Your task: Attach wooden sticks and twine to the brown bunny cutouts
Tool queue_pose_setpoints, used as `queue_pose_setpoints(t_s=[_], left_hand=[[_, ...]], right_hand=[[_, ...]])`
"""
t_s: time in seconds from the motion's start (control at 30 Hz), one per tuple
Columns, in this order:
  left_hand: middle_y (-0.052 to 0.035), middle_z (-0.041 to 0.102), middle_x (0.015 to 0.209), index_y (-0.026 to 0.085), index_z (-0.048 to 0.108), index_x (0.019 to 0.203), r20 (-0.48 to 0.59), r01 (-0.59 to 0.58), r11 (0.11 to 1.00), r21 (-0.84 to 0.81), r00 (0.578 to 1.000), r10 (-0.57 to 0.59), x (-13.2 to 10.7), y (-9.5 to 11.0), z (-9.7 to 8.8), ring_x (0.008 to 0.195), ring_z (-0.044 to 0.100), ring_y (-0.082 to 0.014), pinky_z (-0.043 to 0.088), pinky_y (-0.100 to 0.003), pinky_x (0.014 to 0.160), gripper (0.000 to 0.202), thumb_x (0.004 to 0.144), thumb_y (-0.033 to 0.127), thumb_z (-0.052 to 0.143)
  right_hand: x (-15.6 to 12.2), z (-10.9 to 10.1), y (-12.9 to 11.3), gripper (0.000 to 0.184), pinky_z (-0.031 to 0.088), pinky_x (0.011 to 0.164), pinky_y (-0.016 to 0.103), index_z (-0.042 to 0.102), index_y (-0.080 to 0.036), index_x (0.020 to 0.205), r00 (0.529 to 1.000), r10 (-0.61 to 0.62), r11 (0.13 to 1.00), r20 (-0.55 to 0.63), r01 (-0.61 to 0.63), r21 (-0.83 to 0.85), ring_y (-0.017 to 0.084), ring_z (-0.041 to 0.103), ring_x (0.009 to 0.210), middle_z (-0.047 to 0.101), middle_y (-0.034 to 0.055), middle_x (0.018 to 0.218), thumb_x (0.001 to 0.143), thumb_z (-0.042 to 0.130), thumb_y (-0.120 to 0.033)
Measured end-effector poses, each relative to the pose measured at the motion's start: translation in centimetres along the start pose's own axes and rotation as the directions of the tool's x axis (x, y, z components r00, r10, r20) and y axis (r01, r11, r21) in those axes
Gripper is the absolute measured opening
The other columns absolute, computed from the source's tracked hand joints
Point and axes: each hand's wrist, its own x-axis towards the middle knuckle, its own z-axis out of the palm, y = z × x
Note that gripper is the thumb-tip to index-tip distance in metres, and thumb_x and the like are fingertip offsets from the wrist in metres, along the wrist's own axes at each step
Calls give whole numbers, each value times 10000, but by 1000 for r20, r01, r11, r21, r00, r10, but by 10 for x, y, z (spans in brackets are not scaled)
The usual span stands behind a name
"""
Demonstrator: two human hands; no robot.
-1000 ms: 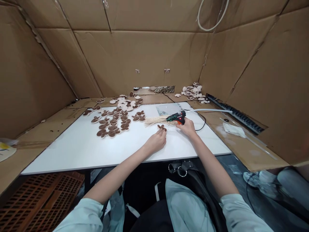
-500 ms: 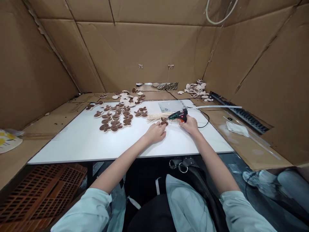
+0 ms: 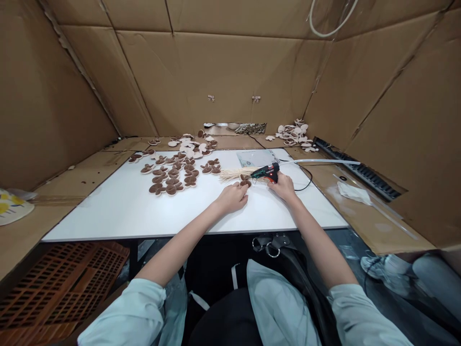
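My left hand is closed, its fingertips pinching a brown felt cutout with pale edges just above the white board. In my right hand is a black and green glue gun with a small red light. Its nozzle points left and meets or nearly meets the felt cutout. A long translucent glue stick juts out of the gun's back to the right. Behind the cutout and partly under the gun lies a bundle of thin pale sticks.
Several brown felt cutouts lie in rows on the white board, left of my hands. Paler cutouts are piled at the back right. A black cord loops beside the gun. Cardboard walls enclose the table. An orange crate stands below left.
Both hands, the glue gun and the felt cutout stay almost in place. The whole view has shifted very slightly.
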Motion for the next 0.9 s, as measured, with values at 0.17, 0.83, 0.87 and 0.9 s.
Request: queue_pose_setpoints(t_s=[0.17, 0.83, 0.87, 0.9], left_hand=[[-121, 609, 854, 103, 485, 1085, 6, 17, 1000, 11, 1000, -17, 0, 2, -1, 885, 541, -237, 432, -338, 714, 343, 821, 249, 323], [-104, 603, 843, 132, 485, 1078, 9, 16, 1000, 11, 1000, -16, 1, -1, 2, 860, 548, -220, 432, -324, 707, 327, 826, 249, 313], [-105, 602, 844, 132, 485, 1077, 8, 16, 1000, 9, 1000, -16, 1, -1, 2, 862, 548, -220, 433, -325, 709, 326, 825, 249, 314], [-107, 602, 845, 130, 485, 1075, 8, 15, 1000, 6, 1000, -15, 1, -1, 2, 862, 548, -222, 433, -327, 710, 326, 824, 248, 315]], right_hand=[[-1, -2, -1, 317, 392, 629, 270, 556, -145, 971, 999, -15, 1000, 30, 16, -23, 255, 603, 821, 665, 104, 853, 688, 529, -286], [-1, -3, -2, 345, 390, 631, 269, 546, -152, 1014, 999, -23, 999, 45, 25, -36, 253, 604, 835, 666, 101, 885, 692, 527, -273], [-1, -3, -2, 347, 390, 632, 270, 546, -151, 1016, 999, -21, 999, 45, 22, -37, 253, 604, 837, 666, 102, 889, 693, 527, -274], [-1, -3, -2, 347, 391, 633, 270, 545, -151, 1017, 999, -18, 999, 45, 20, -38, 254, 604, 839, 666, 103, 891, 694, 526, -277]])
